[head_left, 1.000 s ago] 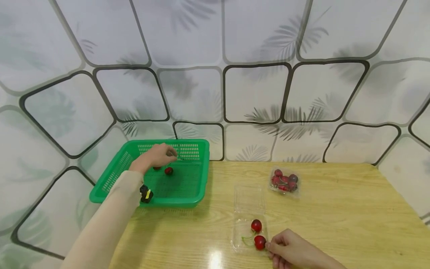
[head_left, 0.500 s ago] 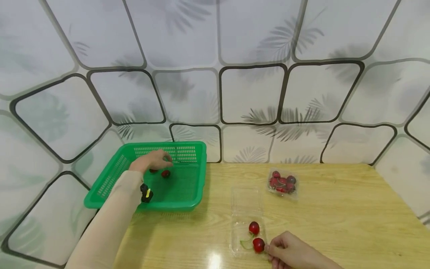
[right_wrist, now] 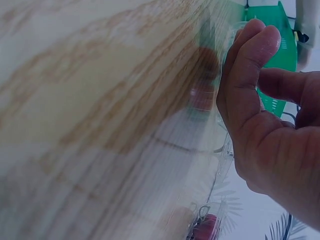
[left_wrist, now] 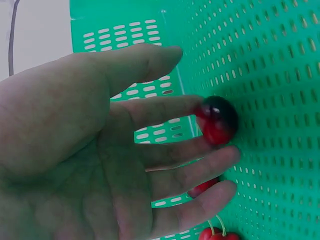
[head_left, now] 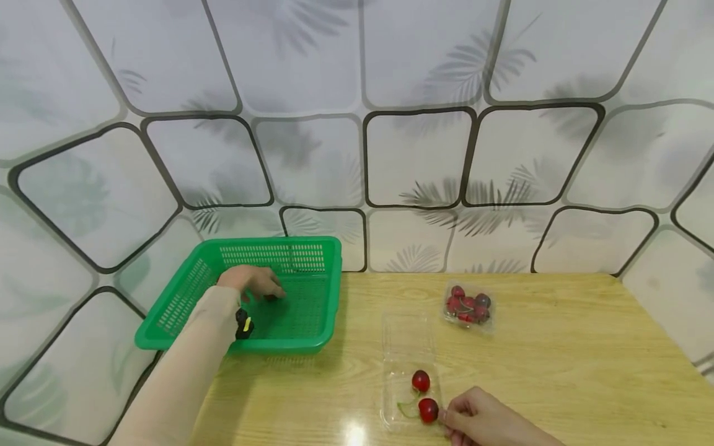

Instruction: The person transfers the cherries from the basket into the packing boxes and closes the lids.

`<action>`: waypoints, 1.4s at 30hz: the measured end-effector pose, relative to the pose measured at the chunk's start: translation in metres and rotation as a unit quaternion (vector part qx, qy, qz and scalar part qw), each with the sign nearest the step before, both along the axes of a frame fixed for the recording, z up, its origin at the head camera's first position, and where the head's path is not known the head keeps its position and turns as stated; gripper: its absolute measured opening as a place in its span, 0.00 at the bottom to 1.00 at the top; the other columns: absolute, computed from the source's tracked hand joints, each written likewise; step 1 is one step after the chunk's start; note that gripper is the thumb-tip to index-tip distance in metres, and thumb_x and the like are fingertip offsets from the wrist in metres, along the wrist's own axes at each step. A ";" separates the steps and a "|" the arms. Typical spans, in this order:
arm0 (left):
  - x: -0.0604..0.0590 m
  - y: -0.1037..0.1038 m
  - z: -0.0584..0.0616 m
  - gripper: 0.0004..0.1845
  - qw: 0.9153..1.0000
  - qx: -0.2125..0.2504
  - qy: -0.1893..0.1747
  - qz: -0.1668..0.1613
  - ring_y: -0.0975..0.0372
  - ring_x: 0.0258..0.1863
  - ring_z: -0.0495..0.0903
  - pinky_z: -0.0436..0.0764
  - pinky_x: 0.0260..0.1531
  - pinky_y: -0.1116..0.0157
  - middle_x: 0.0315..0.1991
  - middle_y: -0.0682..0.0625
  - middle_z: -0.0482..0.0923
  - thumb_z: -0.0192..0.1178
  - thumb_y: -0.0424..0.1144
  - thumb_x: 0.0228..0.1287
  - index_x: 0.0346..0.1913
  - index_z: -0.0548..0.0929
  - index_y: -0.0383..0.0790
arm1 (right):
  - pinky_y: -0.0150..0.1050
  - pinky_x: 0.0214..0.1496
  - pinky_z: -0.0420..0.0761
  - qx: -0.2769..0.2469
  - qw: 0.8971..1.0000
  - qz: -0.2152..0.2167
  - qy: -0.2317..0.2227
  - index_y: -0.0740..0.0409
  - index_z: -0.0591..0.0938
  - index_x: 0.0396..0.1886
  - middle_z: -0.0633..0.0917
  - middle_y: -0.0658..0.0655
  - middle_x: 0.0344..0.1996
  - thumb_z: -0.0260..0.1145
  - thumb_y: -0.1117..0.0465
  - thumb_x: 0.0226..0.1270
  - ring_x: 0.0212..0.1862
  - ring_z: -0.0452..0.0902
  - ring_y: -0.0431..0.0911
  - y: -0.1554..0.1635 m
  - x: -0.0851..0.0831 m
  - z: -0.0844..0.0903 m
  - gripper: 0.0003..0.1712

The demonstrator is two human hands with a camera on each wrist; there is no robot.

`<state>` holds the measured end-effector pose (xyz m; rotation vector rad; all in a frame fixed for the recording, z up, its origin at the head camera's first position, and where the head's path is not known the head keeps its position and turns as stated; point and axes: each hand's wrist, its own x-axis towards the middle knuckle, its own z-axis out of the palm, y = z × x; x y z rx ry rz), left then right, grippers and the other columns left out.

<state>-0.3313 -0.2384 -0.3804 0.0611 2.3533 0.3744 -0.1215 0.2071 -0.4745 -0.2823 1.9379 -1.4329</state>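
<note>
My left hand [head_left: 253, 282] reaches down into a green plastic basket [head_left: 290, 344]. In the left wrist view, its fingers are stretched out and the fingertips touch a dark red cherry [left_wrist: 218, 122]; the thumb stands apart from it. More cherries show past the lower fingers, one with green stems [left_wrist: 220, 235]. My right hand [head_left: 485, 421] pinches the right edge of an opened clear plastic box [head_left: 392, 396], thumb and forefinger close together. Inside that box lie two cherries, one [head_left: 421, 381] behind the other [head_left: 428, 410], with a green stem beside them.
A second clear box [head_left: 489, 327], full of several cherries [head_left: 467, 303], stands further back on the wooden table [head_left: 569, 359]. Behind the table rises a patterned wall [head_left: 418, 155], close to the basket's back side. The open box's lid [head_left: 407, 337] lies flat toward the wall.
My left hand has lowered deeper into the basket and now covers the cherry seen below it earlier. The right hand stays at the box's edge. The head view has tilted slightly.
</note>
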 end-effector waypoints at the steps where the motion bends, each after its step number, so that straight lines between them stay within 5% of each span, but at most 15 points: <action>1: 0.000 0.000 0.001 0.31 1.000 -0.001 0.003 -0.001 0.42 0.64 0.77 0.83 0.56 0.48 0.70 0.35 0.72 0.55 0.51 0.77 0.74 0.70 0.36 | 0.21 0.22 0.69 -0.003 1.000 0.001 0.000 0.74 0.84 0.32 0.82 0.46 0.21 0.59 0.57 0.79 0.21 0.71 0.33 0.000 0.000 0.000 0.22; 8: 0.002 0.001 0.007 0.19 0.999 -0.013 0.037 -0.014 0.49 0.54 0.84 0.84 0.55 0.49 0.48 0.41 0.82 0.58 0.50 0.75 0.48 0.84 0.34 | 0.20 0.22 0.70 -0.010 1.000 0.003 0.003 0.73 0.84 0.32 0.82 0.47 0.20 0.59 0.58 0.79 0.22 0.73 0.33 0.000 0.001 0.001 0.22; 13: 0.003 0.000 0.006 0.16 0.999 -0.018 0.044 -0.013 0.53 0.45 0.84 0.85 0.52 0.50 0.43 0.43 0.84 0.60 0.50 0.73 0.40 0.84 0.39 | 0.20 0.22 0.70 -0.012 1.000 0.001 -0.005 0.72 0.84 0.32 0.82 0.47 0.20 0.58 0.58 0.79 0.21 0.74 0.33 0.000 0.001 0.002 0.21; 17: 0.003 0.002 0.005 0.21 0.999 -0.024 0.026 -0.026 0.55 0.47 0.84 0.85 0.51 0.52 0.50 0.43 0.83 0.58 0.52 0.75 0.55 0.84 0.38 | 0.20 0.22 0.70 -0.010 1.000 0.000 -0.004 0.71 0.84 0.31 0.82 0.47 0.20 0.59 0.58 0.79 0.21 0.74 0.33 0.000 0.001 0.002 0.21; 21: 0.005 0.003 0.006 0.28 1.000 -0.013 0.000 -0.023 0.51 0.56 0.83 0.85 0.52 0.51 0.66 0.40 0.77 0.57 0.50 0.76 0.73 0.73 0.41 | 0.20 0.22 0.71 -0.007 1.000 -0.005 -0.008 0.69 0.85 0.31 0.82 0.47 0.20 0.59 0.57 0.79 0.21 0.74 0.33 0.000 0.002 0.002 0.20; 30: 0.006 0.006 0.006 0.26 1.000 -0.016 -0.003 -0.020 0.53 0.54 0.84 0.86 0.50 0.53 0.68 0.39 0.75 0.61 0.47 0.74 0.68 0.77 0.37 | 0.21 0.21 0.70 0.002 1.000 -0.007 -0.001 0.69 0.84 0.31 0.82 0.47 0.20 0.59 0.57 0.79 0.21 0.73 0.34 0.000 0.003 0.002 0.20; 33: 0.005 0.007 0.005 0.20 1.000 -0.011 0.018 -0.022 0.56 0.48 0.85 0.86 0.50 0.52 0.58 0.42 0.82 0.64 0.46 0.72 0.59 0.83 0.37 | 0.21 0.21 0.69 0.008 1.000 -0.007 0.003 0.69 0.84 0.30 0.82 0.47 0.20 0.59 0.58 0.79 0.21 0.72 0.34 -0.001 0.002 0.003 0.21; 36: 0.002 0.007 0.004 0.13 0.997 -0.006 0.071 -0.041 0.62 0.33 0.82 0.86 0.42 0.57 0.38 0.50 0.86 0.66 0.45 0.69 0.44 0.90 0.38 | 0.21 0.21 0.68 0.012 1.000 -0.006 0.004 0.69 0.84 0.30 0.82 0.47 0.20 0.59 0.58 0.79 0.21 0.71 0.33 -0.002 0.002 0.002 0.20; 39: -0.002 0.006 0.003 0.13 0.988 0.000 0.137 -0.064 0.67 0.21 0.69 0.74 0.28 0.66 0.21 0.56 0.80 0.69 0.44 0.67 0.30 0.91 0.39 | 0.21 0.21 0.68 0.015 1.000 -0.008 0.001 0.67 0.85 0.30 0.82 0.47 0.20 0.59 0.59 0.79 0.21 0.71 0.34 -0.001 0.002 0.002 0.19; 42: -0.004 0.006 0.004 0.14 0.979 0.009 0.187 -0.078 0.66 0.18 0.61 0.64 0.24 0.66 0.16 0.57 0.77 0.70 0.44 0.65 0.23 0.90 0.42 | 0.21 0.22 0.68 0.017 1.000 -0.010 -0.004 0.65 0.85 0.30 0.82 0.47 0.20 0.59 0.59 0.79 0.21 0.72 0.34 -0.001 0.001 0.001 0.18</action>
